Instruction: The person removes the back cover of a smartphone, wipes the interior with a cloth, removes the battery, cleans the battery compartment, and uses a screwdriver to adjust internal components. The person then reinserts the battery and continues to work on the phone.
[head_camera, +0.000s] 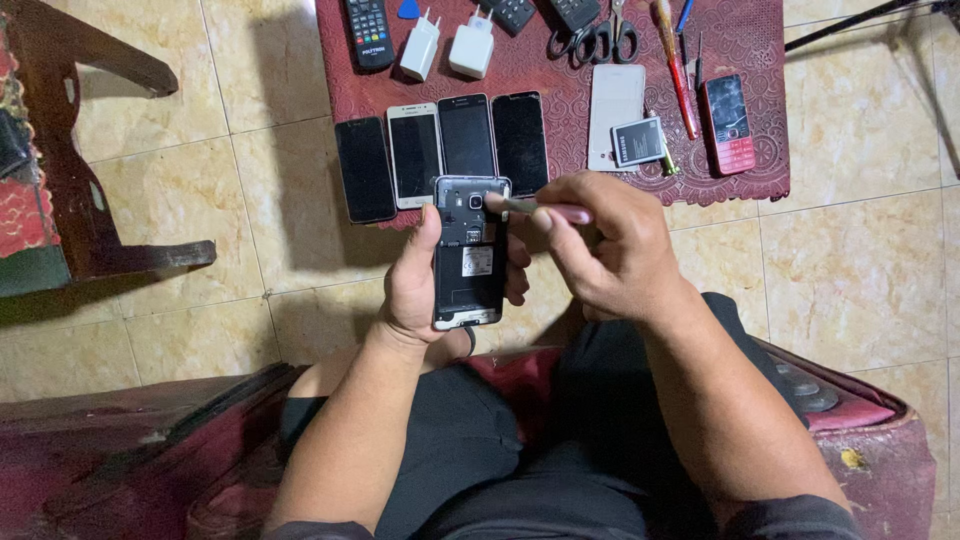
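Observation:
My left hand (415, 290) holds an opened smartphone (470, 255) upright, back facing me, its rear cover off and the inner frame showing. My right hand (600, 245) grips a thin pink-handled tool (535, 208) whose tip touches the phone's upper right corner near the camera. Both hands hover above my lap and the tiled floor, just in front of the low table's edge.
A dark red patterned cloth (760, 150) covers a low table with several phones in a row (445, 150), a white back cover (615, 115), a battery (638, 141), a red keypad phone (728, 123), scissors (598, 38), chargers (445, 45), a remote (369, 32). A wooden chair (60, 160) stands left.

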